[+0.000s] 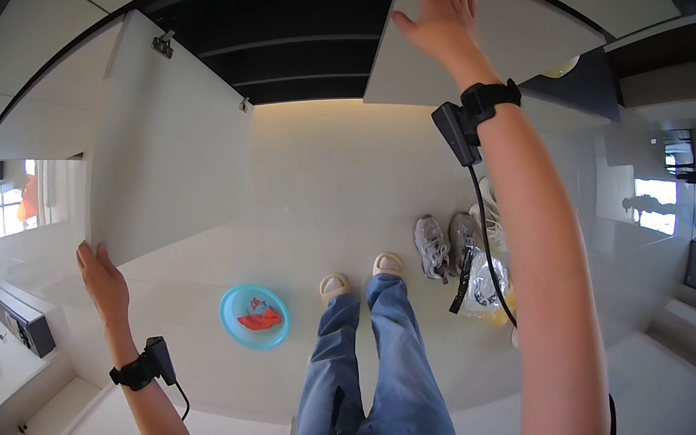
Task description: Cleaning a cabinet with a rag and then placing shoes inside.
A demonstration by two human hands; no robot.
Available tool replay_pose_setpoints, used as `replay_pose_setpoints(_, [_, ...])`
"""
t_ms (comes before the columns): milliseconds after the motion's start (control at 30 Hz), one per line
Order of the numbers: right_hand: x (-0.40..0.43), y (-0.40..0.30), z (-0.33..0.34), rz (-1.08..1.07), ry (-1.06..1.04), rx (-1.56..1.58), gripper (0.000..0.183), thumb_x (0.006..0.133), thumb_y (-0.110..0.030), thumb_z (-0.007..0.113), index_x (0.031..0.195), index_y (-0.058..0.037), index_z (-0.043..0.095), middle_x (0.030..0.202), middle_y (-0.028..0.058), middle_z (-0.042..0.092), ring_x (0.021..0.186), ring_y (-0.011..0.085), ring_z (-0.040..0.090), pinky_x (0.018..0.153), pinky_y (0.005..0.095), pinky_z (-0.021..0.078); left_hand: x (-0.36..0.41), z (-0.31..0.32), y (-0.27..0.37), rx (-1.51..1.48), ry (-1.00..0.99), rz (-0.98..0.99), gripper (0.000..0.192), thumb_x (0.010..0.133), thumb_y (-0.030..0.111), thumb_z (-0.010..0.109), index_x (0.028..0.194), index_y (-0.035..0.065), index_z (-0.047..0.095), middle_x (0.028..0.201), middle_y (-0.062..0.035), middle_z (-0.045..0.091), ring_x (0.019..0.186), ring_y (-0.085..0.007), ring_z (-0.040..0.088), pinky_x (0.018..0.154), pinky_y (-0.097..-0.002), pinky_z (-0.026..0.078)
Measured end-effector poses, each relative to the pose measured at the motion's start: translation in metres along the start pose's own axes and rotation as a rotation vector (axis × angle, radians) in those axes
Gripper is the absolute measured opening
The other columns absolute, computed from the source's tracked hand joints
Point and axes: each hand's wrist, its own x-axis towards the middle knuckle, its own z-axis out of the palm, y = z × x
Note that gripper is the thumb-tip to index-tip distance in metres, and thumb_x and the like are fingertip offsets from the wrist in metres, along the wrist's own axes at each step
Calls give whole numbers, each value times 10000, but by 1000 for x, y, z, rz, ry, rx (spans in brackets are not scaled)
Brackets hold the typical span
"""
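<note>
My left hand [105, 283] is at the lower outer edge of a pale cabinet door [164, 145], which stands swung out on metal hinges [163, 44]. My right hand [445, 21] lies with spread fingers against a second pale door panel [402, 71] at the top. Between the two doors the dark cabinet interior [294, 30] shows several shelves. Both wrists wear black straps with a cabled device. Whether my left fingers grip the door edge or only touch it is hard to tell.
On the glossy floor, a light blue basin [226, 327] holds a red cloth [260, 319] near my slippered feet [333, 285]. Grey sneakers [432, 246] and a clear plastic bag [487, 284] lie to the right. A grey unit [32, 327] stands far left.
</note>
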Motion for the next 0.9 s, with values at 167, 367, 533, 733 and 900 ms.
replay_pose_setpoints(167, [-9,-10,-2,108,86,-41,632,779,-431,553,1262,-88,333,1293,65,332,1256,237,254,1047,421,199,2,2,-6,25,8,29,259,928,153,399,1112,-28,376,1068,-252,467,956,-443,472,773,-451,415])
replay_pose_setpoints(367, [-73,24,8,-127,449,244,235,739,-227,639,888,-75,539,988,75,523,1022,288,415,914,459,314,1,5,-9,42,11,53,284,931,152,395,1132,-47,375,1066,-256,467,965,-431,471,790,-439,408])
replay_pose_setpoints(533, [-172,48,-40,16,414,202,202,696,-53,619,861,-81,506,980,105,501,1040,308,398,866,399,351,3,0,-7,61,49,86,284,931,149,393,1123,-60,383,1067,-261,466,973,-430,470,803,-436,401])
replay_pose_setpoints(733, [-254,114,-65,177,328,218,261,725,17,528,963,-87,528,1049,88,498,963,239,474,785,352,417,1,5,-10,65,37,122,280,932,154,395,1107,-65,394,1041,-269,476,950,-430,473,796,-434,401])
replay_pose_setpoints(900, [-294,183,-80,581,274,440,361,749,89,412,1052,-74,521,1110,47,528,773,58,477,549,161,365,3,3,-8,50,37,127,285,930,163,400,1098,-67,398,1030,-273,480,935,-437,473,786,-438,400])
